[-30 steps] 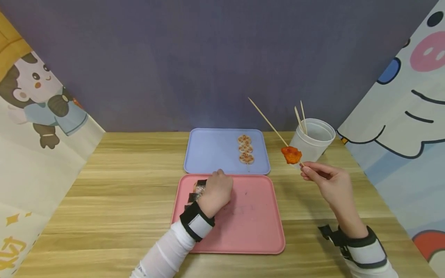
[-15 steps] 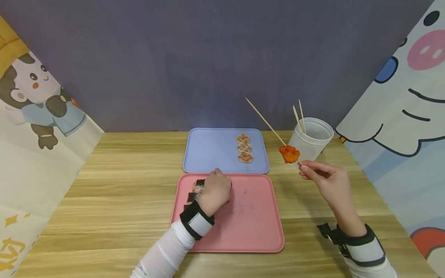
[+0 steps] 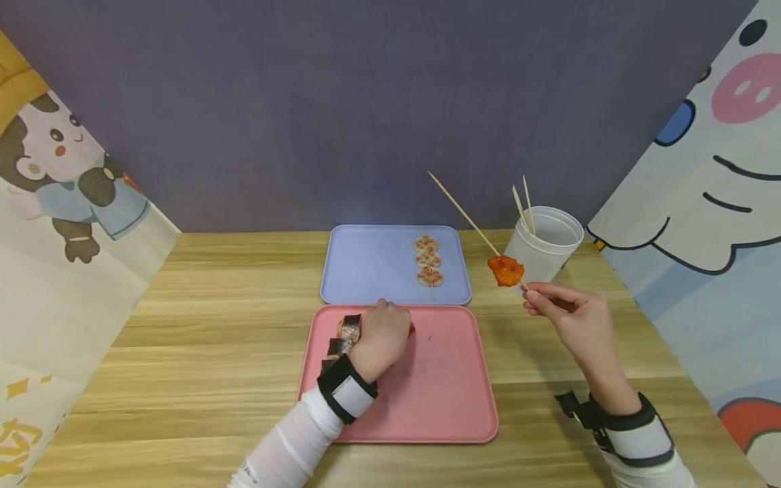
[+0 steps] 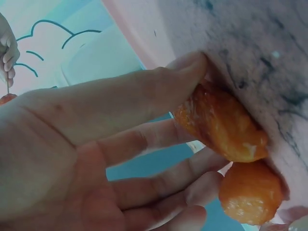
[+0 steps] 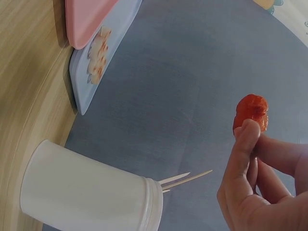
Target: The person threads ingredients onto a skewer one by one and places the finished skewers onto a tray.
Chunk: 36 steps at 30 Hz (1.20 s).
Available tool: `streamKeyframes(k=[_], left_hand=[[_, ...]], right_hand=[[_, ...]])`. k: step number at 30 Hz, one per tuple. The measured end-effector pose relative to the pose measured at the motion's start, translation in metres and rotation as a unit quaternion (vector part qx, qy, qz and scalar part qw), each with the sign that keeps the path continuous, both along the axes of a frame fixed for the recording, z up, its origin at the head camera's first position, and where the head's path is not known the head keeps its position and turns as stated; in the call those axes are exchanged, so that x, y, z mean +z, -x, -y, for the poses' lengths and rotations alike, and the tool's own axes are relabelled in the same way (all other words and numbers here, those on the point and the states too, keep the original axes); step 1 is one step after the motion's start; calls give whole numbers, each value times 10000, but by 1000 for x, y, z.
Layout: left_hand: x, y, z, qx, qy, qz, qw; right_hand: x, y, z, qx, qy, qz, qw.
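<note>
My right hand [image 3: 576, 322] pinches a wooden skewer [image 3: 459, 207] near its lower end, with the pointed end up and to the left. One red-orange, sauce-glazed food piece [image 3: 506, 270] is threaded on it just above the fingers. Over the pink tray [image 3: 439, 400], my left hand [image 3: 379, 342] reaches down. In the left wrist view its thumb and index finger pinch a glazed orange piece [image 4: 224, 125] at the tray's surface, and a second orange piece [image 4: 251, 192] lies right beside it. Seaweed-wrapped pieces [image 3: 350, 332] lie left of that hand, partly hidden by it.
Behind the pink tray, a blue tray [image 3: 372, 264] holds a skewer of lotus root slices [image 3: 429, 259]. To its right stands a white tub [image 3: 546, 247] with several skewers [image 3: 523, 207] leaning in it. A dark grey panel [image 3: 366, 115] closes off the back.
A bit of red-orange food now shows at the right edge of my left hand, which has shifted slightly. My right hand keeps the skewer in nearly the same place.
</note>
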<state>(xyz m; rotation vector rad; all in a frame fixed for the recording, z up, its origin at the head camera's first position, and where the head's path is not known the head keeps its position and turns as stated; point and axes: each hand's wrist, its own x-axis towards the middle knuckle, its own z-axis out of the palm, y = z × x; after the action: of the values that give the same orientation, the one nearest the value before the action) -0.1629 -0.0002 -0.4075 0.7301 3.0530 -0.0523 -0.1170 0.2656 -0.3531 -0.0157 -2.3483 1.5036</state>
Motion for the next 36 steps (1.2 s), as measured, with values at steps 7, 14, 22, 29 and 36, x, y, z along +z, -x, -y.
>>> streamKeyframes(k=[7,14,22,29,36], left_hand=[[2,4,2,-68,-275,293,9992],[10,15,16,-20,-2061,1051,9729],[44,27,44,-86,-3911,1214,9123],[58,30,64,36,-5100,1336,8497],[67,31,80,-110,-5928,1416,7927]], right_hand=[[0,1,0,-11,-47,94,9999],[-2,6,6,145,64,115,9998],[6,17,21,358,156,-225,9990],[13,23,32,499,349,-280,9978],[18,27,42,717,453,-276,9960]])
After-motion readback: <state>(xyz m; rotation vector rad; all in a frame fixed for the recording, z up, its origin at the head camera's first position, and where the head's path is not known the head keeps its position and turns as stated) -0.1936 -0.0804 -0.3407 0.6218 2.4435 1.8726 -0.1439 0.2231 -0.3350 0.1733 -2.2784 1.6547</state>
